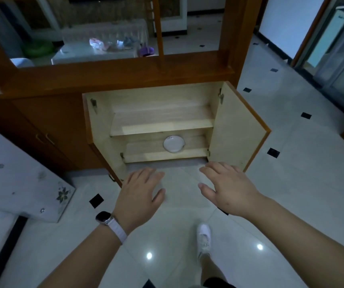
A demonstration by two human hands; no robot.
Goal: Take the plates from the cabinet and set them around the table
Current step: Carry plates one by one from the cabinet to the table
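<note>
The cabinet point(239, 125) stood open, and one white plate point(173, 144) lay on its lower shelf. The left hand point(140, 192) and right hand point(229, 190) hovered before it, fingers spread, holding nothing; fetching seemed not finished

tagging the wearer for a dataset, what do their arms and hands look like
No sleeves or gloves in view. The left hand has a watch on its wrist: dark squarish face, pale band. The right hand wears nothing.
</note>
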